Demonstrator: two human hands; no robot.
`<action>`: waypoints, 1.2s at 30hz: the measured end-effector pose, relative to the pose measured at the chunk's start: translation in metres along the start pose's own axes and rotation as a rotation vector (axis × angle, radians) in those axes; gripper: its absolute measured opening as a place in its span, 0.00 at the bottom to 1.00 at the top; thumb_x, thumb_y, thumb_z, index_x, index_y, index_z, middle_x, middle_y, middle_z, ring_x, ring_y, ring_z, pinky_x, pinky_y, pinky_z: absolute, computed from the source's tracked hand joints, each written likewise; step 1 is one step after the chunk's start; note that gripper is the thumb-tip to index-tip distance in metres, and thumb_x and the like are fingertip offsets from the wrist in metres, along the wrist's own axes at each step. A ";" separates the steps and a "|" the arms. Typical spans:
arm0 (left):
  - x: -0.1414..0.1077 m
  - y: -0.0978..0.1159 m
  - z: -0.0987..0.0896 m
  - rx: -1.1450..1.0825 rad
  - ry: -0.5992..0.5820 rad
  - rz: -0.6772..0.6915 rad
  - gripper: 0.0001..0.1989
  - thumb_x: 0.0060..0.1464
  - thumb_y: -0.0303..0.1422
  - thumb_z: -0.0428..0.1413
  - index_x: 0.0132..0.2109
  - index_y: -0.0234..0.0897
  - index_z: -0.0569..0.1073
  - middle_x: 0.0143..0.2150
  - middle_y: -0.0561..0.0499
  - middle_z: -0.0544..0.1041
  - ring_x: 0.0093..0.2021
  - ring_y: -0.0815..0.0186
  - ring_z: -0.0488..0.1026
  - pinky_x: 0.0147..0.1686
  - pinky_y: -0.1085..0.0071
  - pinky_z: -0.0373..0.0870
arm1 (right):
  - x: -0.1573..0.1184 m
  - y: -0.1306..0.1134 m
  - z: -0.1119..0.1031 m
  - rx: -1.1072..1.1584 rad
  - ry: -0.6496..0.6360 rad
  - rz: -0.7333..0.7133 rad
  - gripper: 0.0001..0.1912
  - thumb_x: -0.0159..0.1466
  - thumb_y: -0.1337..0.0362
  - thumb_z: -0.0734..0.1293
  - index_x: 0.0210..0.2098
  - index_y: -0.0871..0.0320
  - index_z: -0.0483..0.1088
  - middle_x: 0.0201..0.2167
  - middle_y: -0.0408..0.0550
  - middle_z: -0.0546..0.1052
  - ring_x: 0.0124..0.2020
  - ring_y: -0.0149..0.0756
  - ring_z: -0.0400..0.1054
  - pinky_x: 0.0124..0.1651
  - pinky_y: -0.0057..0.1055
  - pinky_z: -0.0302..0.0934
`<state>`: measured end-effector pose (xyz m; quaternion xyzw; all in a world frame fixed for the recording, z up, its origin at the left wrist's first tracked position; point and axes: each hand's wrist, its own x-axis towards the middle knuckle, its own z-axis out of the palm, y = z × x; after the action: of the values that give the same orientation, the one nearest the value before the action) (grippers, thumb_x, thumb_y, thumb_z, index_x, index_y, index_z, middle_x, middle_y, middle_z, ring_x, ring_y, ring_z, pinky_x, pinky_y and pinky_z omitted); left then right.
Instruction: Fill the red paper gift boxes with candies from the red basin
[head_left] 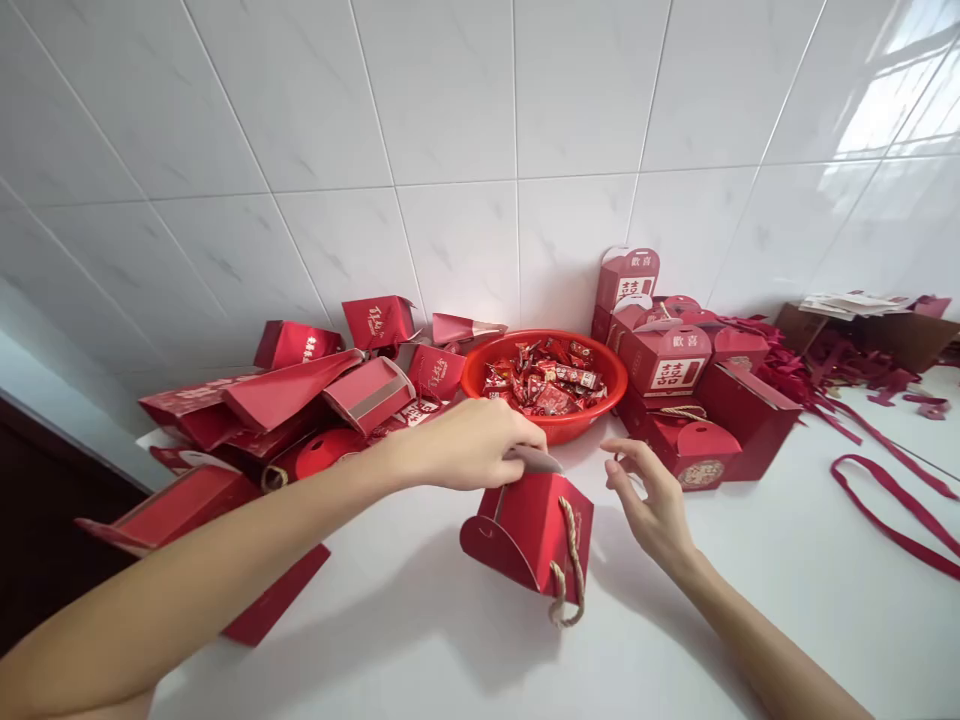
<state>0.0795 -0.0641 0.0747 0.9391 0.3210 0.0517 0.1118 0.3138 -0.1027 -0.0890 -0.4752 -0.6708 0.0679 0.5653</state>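
Above the middle of the table, a small red gift box [525, 530] is tilted, its rounded flaps unfolded and a twisted rope handle [574, 560] hanging from its side. My left hand [487, 445] is closed on the box's upper edge, the fingertips partly hidden behind a flap. To the right of the box and apart from it, my right hand [649, 495] has loosely curled fingers with a gap to the thumb; I see nothing held there. Just behind both hands is a red plastic basin [547, 430] filled with red-wrapped candies [551, 385].
Several red boxes [300, 400] lie in a heap on the left. Finished-looking red boxes [671, 365] stand stacked at right, beside red ribbons [892, 500] and a brown carton [870, 335]. A white tiled wall [457, 110] rises behind the white table [390, 620].
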 end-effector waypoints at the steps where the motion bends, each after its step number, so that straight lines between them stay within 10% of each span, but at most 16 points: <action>1: 0.007 0.001 0.010 0.028 -0.074 0.006 0.15 0.47 0.20 0.54 0.39 0.40 0.79 0.28 0.56 0.78 0.28 0.68 0.72 0.29 0.73 0.60 | 0.001 -0.001 -0.002 0.008 0.009 -0.001 0.09 0.71 0.61 0.62 0.49 0.56 0.69 0.37 0.48 0.76 0.30 0.33 0.72 0.38 0.33 0.70; 10: 0.041 -0.004 0.036 0.022 -0.058 -0.095 0.09 0.49 0.22 0.55 0.38 0.38 0.70 0.29 0.54 0.76 0.29 0.65 0.70 0.26 0.72 0.54 | -0.004 -0.036 -0.005 0.076 -0.275 -0.448 0.12 0.68 0.66 0.63 0.49 0.55 0.74 0.58 0.58 0.68 0.54 0.46 0.68 0.52 0.44 0.68; 19: 0.045 -0.006 0.048 -0.205 -0.015 0.038 0.12 0.40 0.15 0.50 0.22 0.36 0.68 0.19 0.58 0.67 0.22 0.72 0.61 0.25 0.74 0.54 | -0.003 -0.040 -0.002 -0.030 -0.615 -0.430 0.18 0.70 0.58 0.58 0.47 0.54 0.77 0.58 0.57 0.67 0.51 0.48 0.64 0.49 0.46 0.64; 36: 0.022 -0.014 0.035 -0.163 -0.046 0.064 0.12 0.58 0.28 0.52 0.37 0.37 0.81 0.31 0.51 0.81 0.30 0.66 0.74 0.30 0.73 0.62 | -0.007 -0.040 0.003 -0.134 -0.568 -0.389 0.22 0.71 0.47 0.57 0.48 0.58 0.67 0.64 0.62 0.62 0.51 0.50 0.63 0.51 0.49 0.64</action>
<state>0.0944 -0.0461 0.0382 0.9375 0.2831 0.0594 0.1934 0.2880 -0.1281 -0.0697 -0.3368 -0.8822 0.0445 0.3261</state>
